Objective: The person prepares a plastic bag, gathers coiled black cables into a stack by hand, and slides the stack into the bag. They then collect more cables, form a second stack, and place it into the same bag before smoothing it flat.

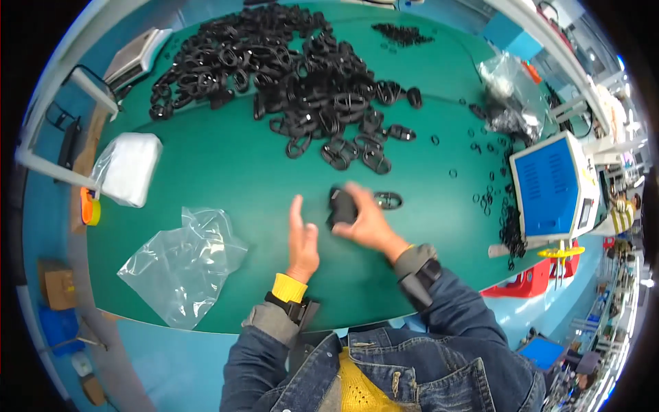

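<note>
In my right hand [369, 223] is a black, blocky object [340, 208], gripped between thumb and fingers; motion blur hides what kind it is. My left hand [302, 240] is to its left, holding nothing, with its fingers stretched upward and the thumb apart. Just beyond my right hand lies a single coiled black cable [390, 200]. Further back, a large pile of coiled black cables [302, 75] spreads over the green table [206, 165], with a few loose coils at its near edge.
A clear plastic bag [182, 268] lies at the near left, with a white wrapped stack [130, 168] behind it. On the right are small black rings [487, 199], a blue-and-white machine [549, 189] and a filled clear bag [511, 93]. A scale [137, 55] stands far left.
</note>
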Tool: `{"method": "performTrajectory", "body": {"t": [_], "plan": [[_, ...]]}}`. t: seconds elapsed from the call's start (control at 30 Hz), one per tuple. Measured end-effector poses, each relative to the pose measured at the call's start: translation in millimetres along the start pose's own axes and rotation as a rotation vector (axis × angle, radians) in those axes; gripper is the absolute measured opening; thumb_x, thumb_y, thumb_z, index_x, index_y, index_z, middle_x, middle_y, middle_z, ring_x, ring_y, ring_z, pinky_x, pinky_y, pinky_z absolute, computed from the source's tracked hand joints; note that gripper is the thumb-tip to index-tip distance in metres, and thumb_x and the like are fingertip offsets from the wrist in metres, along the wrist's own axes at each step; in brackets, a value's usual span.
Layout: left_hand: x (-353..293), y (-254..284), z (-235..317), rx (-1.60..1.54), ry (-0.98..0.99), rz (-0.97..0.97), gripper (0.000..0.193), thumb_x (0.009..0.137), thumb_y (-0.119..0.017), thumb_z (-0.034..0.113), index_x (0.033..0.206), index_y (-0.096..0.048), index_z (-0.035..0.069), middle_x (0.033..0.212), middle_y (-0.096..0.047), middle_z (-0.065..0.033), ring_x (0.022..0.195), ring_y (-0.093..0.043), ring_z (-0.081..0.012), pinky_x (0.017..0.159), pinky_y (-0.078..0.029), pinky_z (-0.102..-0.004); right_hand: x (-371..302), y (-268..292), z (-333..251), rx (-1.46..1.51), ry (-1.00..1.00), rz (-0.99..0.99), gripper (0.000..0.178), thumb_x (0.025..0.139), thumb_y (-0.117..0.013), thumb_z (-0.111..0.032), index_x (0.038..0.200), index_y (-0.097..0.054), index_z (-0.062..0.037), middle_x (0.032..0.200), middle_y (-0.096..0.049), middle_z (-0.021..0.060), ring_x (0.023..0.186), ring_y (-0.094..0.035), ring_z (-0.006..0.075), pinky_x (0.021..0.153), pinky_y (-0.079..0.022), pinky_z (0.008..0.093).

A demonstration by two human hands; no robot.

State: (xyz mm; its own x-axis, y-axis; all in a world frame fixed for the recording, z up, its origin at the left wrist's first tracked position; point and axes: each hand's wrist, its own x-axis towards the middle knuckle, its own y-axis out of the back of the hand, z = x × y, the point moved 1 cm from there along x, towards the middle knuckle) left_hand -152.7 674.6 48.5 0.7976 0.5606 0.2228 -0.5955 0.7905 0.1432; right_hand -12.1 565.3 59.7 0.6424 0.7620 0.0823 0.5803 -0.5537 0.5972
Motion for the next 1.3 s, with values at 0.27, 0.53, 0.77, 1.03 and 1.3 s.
{"method": "performTrajectory", "body": {"t": [0.27, 0.53, 0.77, 1.03, 1.3], "plan": [[-50.9, 36.9, -42.8, 0.172, 0.041, 0.131, 0.059, 0.094, -0.036, 0.042, 0.133, -0.031, -0.002, 0.128, -0.045, -0.0179, 0.117, -0.045, -0.0284, 0.096, -0.033, -0.0375, 66.3, 140.9, 95.4, 1.368, -0.274, 0.233, 0.076, 0.062, -0.082, -0.024, 0.125, -0.043, -0.0062, 0.115, -0.054, 0.0132, 0.109, -0.052, 0.0316, 0.087, -0.046, 0.0401], [-37.8, 32.9, -25.1, 0.282, 0.098, 0.062, 0.057, 0.091, -0.04, 0.036, 0.13, -0.034, -0.006, 0.122, -0.05, -0.0191, 0.112, -0.049, -0.0297, 0.089, -0.037, -0.0386, 67.6, 180.0, 123.1, 1.562, -0.116, 0.206, 0.082, 0.062, -0.081, -0.036, 0.126, -0.043, -0.0035, 0.121, -0.051, 0.0124, 0.106, -0.054, 0.032, 0.083, -0.048, 0.0393], [144.3, -72.9, 30.7, -0.177, -0.111, -0.04, 0.061, 0.095, -0.03, 0.036, 0.142, -0.015, 0.001, 0.144, -0.025, -0.0183, 0.134, -0.024, -0.0283, 0.107, -0.02, -0.043, 92.9, 173.9, 123.8, 1.208, -0.204, -0.105, 0.097, 0.058, -0.083, -0.036, 0.133, -0.033, 0.002, 0.119, -0.052, 0.0145, 0.104, -0.056, 0.0259, 0.079, -0.052, 0.0324], [265.6, -198.9, 9.0, 0.182, -0.472, -0.728, 0.053, 0.099, -0.023, 0.032, 0.139, -0.023, -0.002, 0.144, -0.028, -0.0168, 0.134, -0.024, -0.0246, 0.109, -0.018, -0.0346, 105.7, 188.4, 138.7, 1.035, -0.263, -0.163, 0.099, 0.057, -0.083, -0.038, 0.133, -0.033, 0.0031, 0.112, -0.055, 0.0121, 0.099, -0.058, 0.0215, 0.079, -0.052, 0.0312], [293.7, -234.5, 12.2, -0.228, -0.206, -0.556, 0.054, 0.098, -0.03, 0.035, 0.138, -0.028, 0.0, 0.14, -0.034, -0.0201, 0.131, -0.031, -0.0286, 0.107, -0.024, -0.0345, 116.0, 225.9, 156.7, 1.165, -0.296, -0.163, 0.094, 0.061, -0.082, -0.032, 0.133, -0.033, 0.0037, 0.111, -0.055, 0.0111, 0.096, -0.058, 0.0216, 0.076, -0.053, 0.032]]}}
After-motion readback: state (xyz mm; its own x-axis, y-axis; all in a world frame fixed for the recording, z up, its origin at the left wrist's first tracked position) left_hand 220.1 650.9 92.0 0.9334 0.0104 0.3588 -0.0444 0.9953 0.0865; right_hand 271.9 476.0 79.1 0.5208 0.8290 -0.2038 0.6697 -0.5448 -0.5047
